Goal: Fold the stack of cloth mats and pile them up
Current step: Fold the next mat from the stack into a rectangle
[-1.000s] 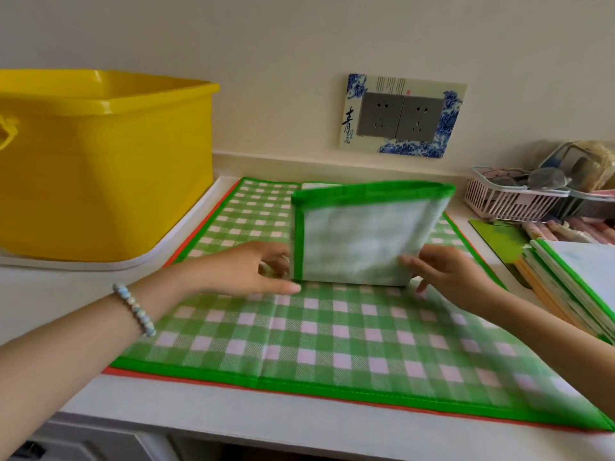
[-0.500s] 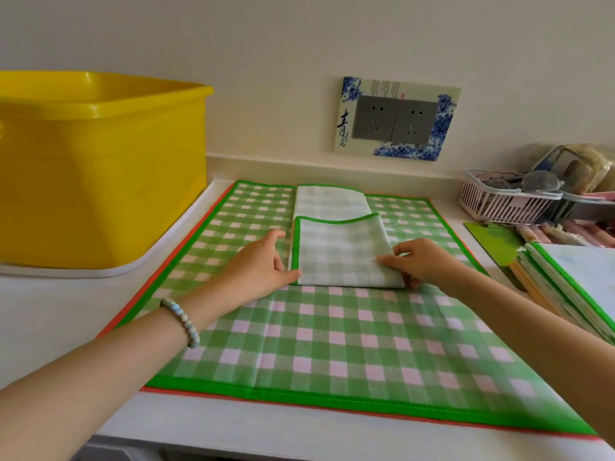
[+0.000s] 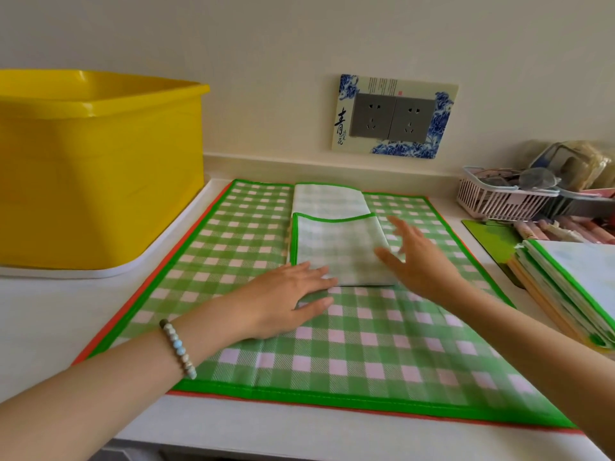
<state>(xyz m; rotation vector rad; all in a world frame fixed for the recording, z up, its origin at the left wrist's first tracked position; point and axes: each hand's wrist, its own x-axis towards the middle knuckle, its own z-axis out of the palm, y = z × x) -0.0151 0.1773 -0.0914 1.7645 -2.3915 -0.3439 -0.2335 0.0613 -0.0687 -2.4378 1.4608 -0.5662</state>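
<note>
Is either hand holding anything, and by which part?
Nothing is held. The left hand lies flat, touching the folded mat at its near corner; the right hand is open at its right edge.

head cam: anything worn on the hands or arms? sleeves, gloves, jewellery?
Both forearms are bare: no sleeves or gloves in view. The left hand has a bracelet at the wrist, a single string of pale blue and whitish beads with one dark bead. The right hand shows nothing worn, though it is motion-blurred.
</note>
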